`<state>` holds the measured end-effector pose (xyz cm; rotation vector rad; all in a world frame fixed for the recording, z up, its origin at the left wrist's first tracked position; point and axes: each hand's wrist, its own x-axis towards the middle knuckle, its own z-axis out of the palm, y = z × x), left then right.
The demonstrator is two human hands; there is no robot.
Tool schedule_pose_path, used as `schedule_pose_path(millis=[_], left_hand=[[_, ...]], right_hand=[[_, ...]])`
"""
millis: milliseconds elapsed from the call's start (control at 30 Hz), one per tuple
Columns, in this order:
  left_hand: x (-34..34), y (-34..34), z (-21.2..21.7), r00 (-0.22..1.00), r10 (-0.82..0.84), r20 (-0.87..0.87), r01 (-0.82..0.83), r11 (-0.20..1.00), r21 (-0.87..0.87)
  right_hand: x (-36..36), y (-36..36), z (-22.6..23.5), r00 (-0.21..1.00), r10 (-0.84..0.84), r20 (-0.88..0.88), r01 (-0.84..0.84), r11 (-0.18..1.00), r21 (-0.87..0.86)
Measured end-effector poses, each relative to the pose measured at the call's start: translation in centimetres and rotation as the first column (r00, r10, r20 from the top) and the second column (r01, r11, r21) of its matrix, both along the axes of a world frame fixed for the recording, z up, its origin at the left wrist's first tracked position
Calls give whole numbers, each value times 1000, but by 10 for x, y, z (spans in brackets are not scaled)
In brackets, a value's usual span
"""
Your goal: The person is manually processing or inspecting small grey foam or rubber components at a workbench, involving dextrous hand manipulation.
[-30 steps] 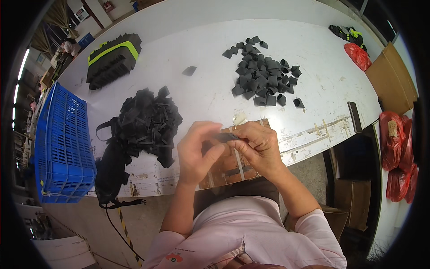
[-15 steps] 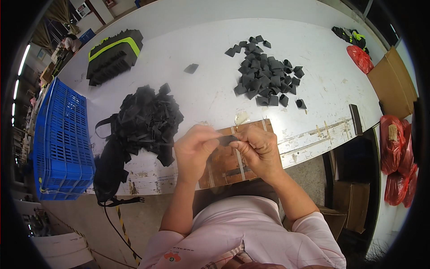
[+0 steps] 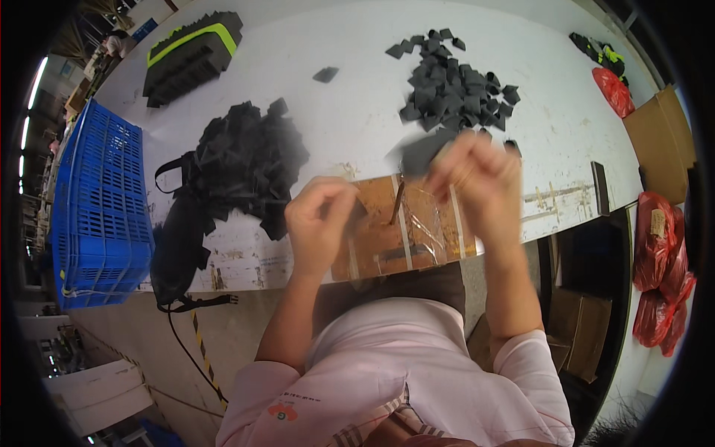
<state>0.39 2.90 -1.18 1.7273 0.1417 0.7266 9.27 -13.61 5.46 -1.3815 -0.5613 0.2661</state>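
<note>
Over the front of the table, my left hand [image 3: 319, 223] has its fingers curled in a pinch, with part of a small black piece [image 3: 359, 211] showing at the fingertips. My right hand [image 3: 480, 179], smeared by motion, is raised near the pile of dark grey folded pieces [image 3: 450, 93]. Its fingers grip a blurred dark grey folded piece [image 3: 423, 153]. Below both hands lies a brown board [image 3: 369, 246] crossed by strips of tape, with a thin dark bar [image 3: 397, 203] standing out from it. A heap of black flat pieces [image 3: 246, 164] lies left of my left hand.
A blue plastic crate [image 3: 100, 208] stands at the left. Stacked dark pieces with a lime-green band [image 3: 195, 56] lie far left, and one loose grey piece [image 3: 326, 74] lies mid-table. At right are a dark bar [image 3: 600, 188], a cardboard sheet [image 3: 659, 141] and red bags [image 3: 655, 238].
My hands have come apart from over the board. My right hand has moved up and right with a folded piece; my left stays near the board's left edge. The whole view has shifted slightly.
</note>
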Motion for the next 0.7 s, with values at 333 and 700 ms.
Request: schedule_pose_path(millis=[333, 700], left_hand=[[-36, -6, -87, 924, 250, -289, 13, 737, 676], [-53, -6, -84, 989, 122, 83, -146, 735, 663]], right_hand=[[-56, -9, -103, 944, 61, -325, -163, 941, -295], [-59, 49, -146, 708, 87, -701, -203, 975, -84]])
